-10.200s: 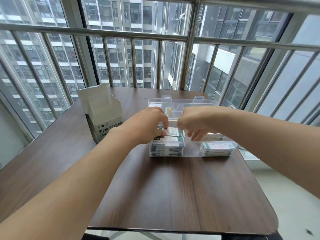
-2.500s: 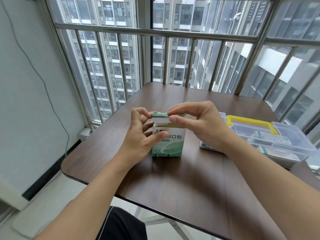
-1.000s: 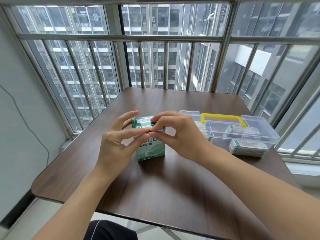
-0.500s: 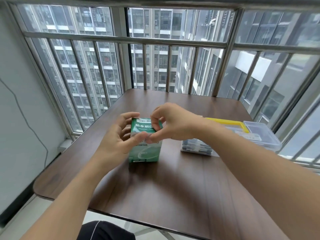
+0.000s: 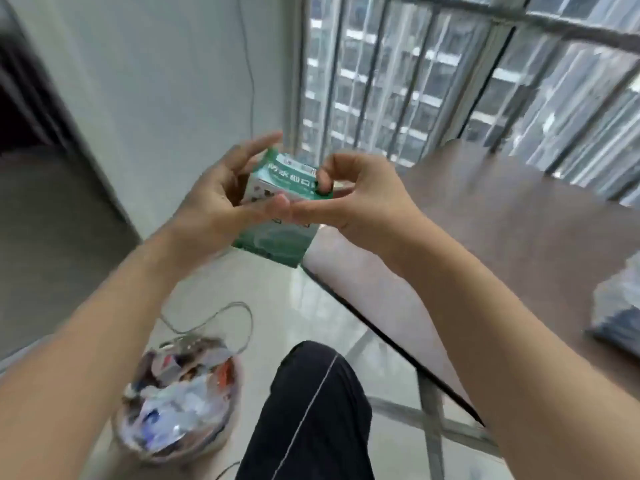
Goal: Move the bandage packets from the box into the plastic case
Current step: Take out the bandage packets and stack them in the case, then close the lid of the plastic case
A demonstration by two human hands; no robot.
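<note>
Off the table's left edge, out over the floor, the box (image 5: pixel 277 216) is held up between both hands: the left hand (image 5: pixel 214 206) grips its side with thumb across the front, upper fingers spread; the right hand (image 5: pixel 349 199) pinches the top corner flap. A bin (image 5: pixel 176 403) stands below. If the pinch slips, the box could drop there. The plastic case isn't clearly visible; a blurred stack (image 5: pixel 620 313) lies on the table (image 5: pixel 519 216).

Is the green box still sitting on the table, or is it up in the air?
Apart. The head view shows the green box held off the table, past its edge over the floor, between the left hand and right hand.
</note>
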